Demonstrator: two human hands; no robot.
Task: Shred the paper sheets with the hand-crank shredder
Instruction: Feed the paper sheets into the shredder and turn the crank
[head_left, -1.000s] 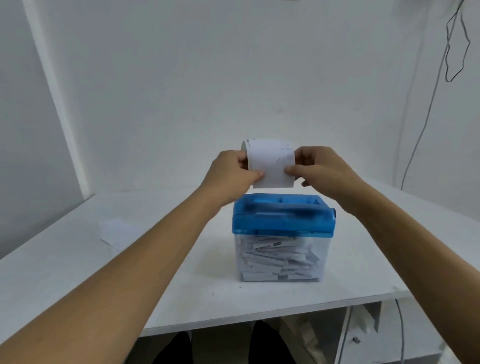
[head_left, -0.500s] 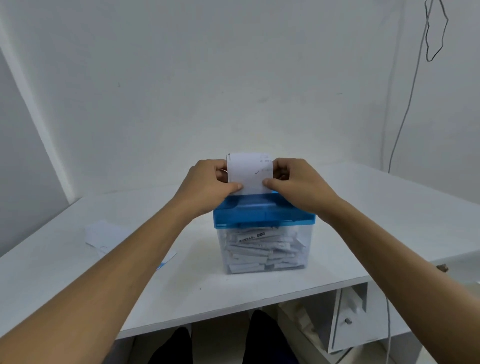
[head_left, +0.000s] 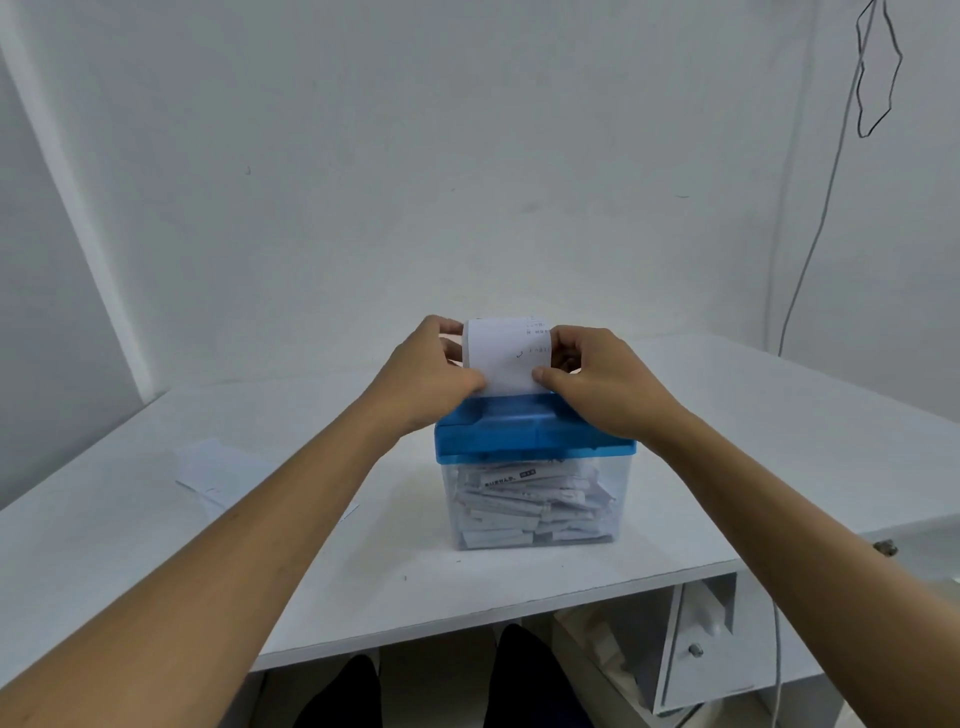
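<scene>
The left hand (head_left: 431, 374) and the right hand (head_left: 597, 384) each pinch a side edge of the small white printed paper sheet (head_left: 506, 358), holding it upright with its bottom edge at the top of the blue-lidded, clear-binned hand-crank shredder (head_left: 519, 428), near the middle of the white table (head_left: 779, 441). The feed likely goes best with the sheet taut and square to the shredder's top, pressed down until it catches before a hand leaves for the crank, hidden here.

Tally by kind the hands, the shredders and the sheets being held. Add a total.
Hands: 2, left hand and right hand
Shredder: 1
Held paper sheet: 1
Total: 4
</scene>
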